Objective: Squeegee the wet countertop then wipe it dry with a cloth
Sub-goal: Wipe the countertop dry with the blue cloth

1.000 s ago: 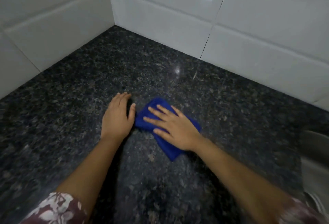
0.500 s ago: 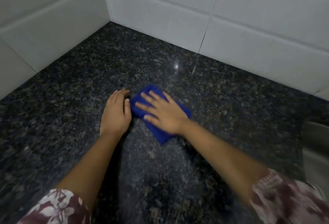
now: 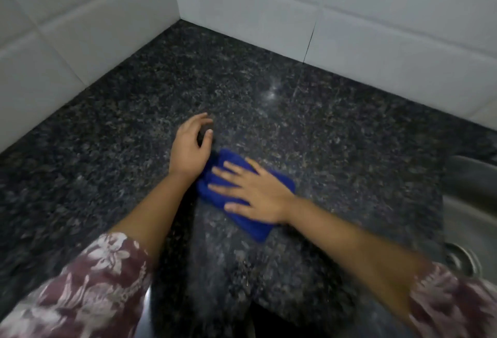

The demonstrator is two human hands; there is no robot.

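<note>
Pressing blue cloth (image 3: pixel 255 226), right hand (image 3: pixel 258 192) flat

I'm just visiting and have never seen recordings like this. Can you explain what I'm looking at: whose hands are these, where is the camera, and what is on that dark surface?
There is no machine here. A person wears one wide-angle camera on the head, looking forward and down, so you see their own two arms from above. The dark speckled surface is a stone countertop that meets white wall tiles in a corner. At the right edge is part of a metal sink with its drain. The only loose thing on the counter is a folded blue cloth. The right hand lies flat on it with fingers spread, pressing it down rather than gripping it; the blur suggests wiping. The left hand holds nothing; it is beside the cloth with fingers loosely curled. Both sleeves have a floral print. No squeegee is in view.
</note>
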